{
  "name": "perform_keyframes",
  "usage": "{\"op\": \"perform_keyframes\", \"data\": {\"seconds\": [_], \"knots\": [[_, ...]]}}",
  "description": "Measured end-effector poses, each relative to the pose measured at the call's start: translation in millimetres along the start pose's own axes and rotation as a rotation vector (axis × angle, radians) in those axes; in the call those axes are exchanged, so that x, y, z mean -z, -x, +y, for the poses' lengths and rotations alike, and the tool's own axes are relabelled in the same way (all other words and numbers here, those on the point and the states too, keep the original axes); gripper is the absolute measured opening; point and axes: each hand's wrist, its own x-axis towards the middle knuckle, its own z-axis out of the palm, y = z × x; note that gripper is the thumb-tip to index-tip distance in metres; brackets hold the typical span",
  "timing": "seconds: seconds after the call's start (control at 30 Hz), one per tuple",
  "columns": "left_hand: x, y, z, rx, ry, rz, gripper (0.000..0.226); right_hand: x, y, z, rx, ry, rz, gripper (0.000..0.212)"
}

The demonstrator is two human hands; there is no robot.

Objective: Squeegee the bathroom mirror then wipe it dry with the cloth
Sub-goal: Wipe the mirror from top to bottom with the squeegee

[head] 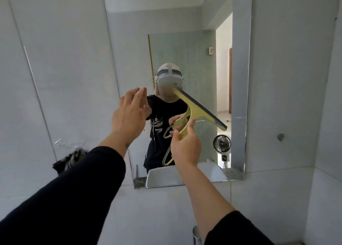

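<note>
A frameless rectangular mirror [185, 32] hangs on the white tiled wall in front of me. My right hand [186, 146] grips the looped handle of a yellow squeegee [196, 111], whose dark rubber blade slants from upper left to lower right across the mirror's middle. My left hand [129, 115] is raised with its fingers spread, empty, at the mirror's left edge. A dark patterned cloth [71, 160] lies or hangs low on the left, partly hidden behind my left sleeve.
The mirror reflects a person wearing a headset, a small black fan [221, 143], a doorway and a white basin rim [162, 178]. A round wall fitting [280, 137] sits right of the mirror. A chrome fixture [197, 234] shows at the bottom.
</note>
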Motion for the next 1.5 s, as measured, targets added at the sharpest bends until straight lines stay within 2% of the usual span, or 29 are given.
{"op": "perform_keyframes", "data": {"seconds": [0.2,0.4,0.57,0.73,0.97,1.03,1.23,1.5], "knots": [[13.4,3.8,-16.7,0.057,-0.017,-0.003,0.055,-22.0,28.8,-6.7,0.120,0.122,-0.086,0.063],[17.3,10.0,-25.0,0.109,0.031,-0.003,0.055,-38.9,42.2,1.0,0.308,0.460,-0.228,0.066],[9.7,14.2,-21.1,0.100,0.040,-0.023,0.057,-2.0,22.1,15.6,0.486,0.791,-0.254,0.075],[-5.5,19.2,-4.3,0.075,0.020,-0.077,0.059,45.8,0.6,18.8,0.564,0.995,-0.233,0.079],[-26.1,17.4,13.0,0.001,-0.080,-0.068,0.064,84.0,-21.3,31.6,0.499,1.055,-0.228,0.083],[-49.2,9.8,37.5,-0.050,-0.042,-0.076,0.065,110.6,-34.2,48.0,0.404,1.097,-0.148,0.086],[-56.3,18.0,28.8,0.023,-0.066,-0.059,0.066,122.5,-38.5,59.2,0.301,1.058,-0.149,0.089],[-64.1,19.7,31.5,0.065,-0.018,-0.037,0.074,134.9,-34.2,105.9,0.115,0.778,-0.074,0.064]]}}
